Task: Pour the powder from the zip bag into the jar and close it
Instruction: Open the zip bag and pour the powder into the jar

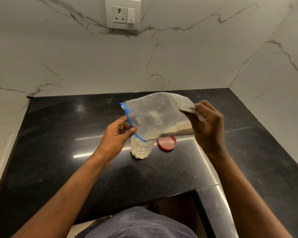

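the pour is well under way here. the zip bag (155, 115) hangs tilted over the jar (141, 148), its blue zip mouth down at the left and dipping right at the jar's opening, near the middle of the black counter (58, 152). the left hand (118, 133) pinches the zip edge between thumb and fingers, holding the mouth open. the right hand (207, 124) is closed around the bag's bunched bottom corner, lifted higher on the right. the powder (176, 129) that remains lies in a pale band along the bag's low edge, sliding toward the mouth, while the jar already looks mostly full. so the judgement: most has gone across, a last portion is left, and the closing is not yet done, since the red lid (167, 143) lies on the counter just right of the jar. the count: one bag, one jar, one lid, two hands.
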Demonstrator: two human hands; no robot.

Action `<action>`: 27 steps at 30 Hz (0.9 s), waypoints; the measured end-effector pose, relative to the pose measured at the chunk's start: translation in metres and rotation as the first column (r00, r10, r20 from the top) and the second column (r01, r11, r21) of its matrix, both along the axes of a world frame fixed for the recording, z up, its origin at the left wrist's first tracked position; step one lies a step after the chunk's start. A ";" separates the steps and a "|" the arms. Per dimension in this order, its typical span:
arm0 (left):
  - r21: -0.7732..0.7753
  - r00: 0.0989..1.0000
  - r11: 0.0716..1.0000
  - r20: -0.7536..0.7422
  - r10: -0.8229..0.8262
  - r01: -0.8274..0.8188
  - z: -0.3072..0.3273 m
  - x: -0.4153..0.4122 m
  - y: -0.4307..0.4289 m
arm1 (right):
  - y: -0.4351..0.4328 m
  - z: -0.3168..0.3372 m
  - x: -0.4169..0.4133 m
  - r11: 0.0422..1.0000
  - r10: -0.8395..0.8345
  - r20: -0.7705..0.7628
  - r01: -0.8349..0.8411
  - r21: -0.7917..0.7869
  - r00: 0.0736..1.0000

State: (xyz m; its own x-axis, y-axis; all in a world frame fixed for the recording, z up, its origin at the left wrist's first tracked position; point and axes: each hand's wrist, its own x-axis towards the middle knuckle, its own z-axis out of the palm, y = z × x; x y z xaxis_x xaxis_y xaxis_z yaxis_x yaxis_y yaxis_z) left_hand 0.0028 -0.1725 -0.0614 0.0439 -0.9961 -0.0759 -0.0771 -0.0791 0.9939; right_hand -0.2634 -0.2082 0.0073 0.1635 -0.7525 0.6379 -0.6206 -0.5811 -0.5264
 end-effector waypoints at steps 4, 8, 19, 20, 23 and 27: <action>0.011 1.000 1.000 -0.026 -0.016 0.017 -0.003 0.001 0.001 | 0.000 0.003 0.001 1.000 -0.011 -0.044 0.010 -0.020 0.999; 0.013 0.999 1.000 -0.040 -0.011 0.012 -0.003 -0.001 -0.001 | 0.001 0.004 0.000 1.000 -0.011 -0.028 0.010 -0.008 1.000; 0.026 0.997 1.000 -0.075 0.005 -0.003 -0.002 -0.003 0.000 | 0.000 0.008 0.002 1.000 0.016 -0.040 -0.017 -0.007 0.999; 0.026 0.997 1.000 -0.076 0.007 -0.005 -0.002 -0.003 0.000 | 0.000 0.007 0.002 1.000 0.017 -0.045 -0.017 -0.008 0.999; 0.023 0.996 1.000 -0.090 0.007 -0.005 -0.002 -0.004 0.000 | 0.000 0.010 0.001 1.000 0.008 -0.029 -0.008 -0.014 1.000; 0.016 0.995 1.000 -0.099 -0.002 0.003 0.000 -0.005 -0.002 | 0.000 0.011 0.000 1.000 0.009 -0.026 -0.009 -0.018 1.000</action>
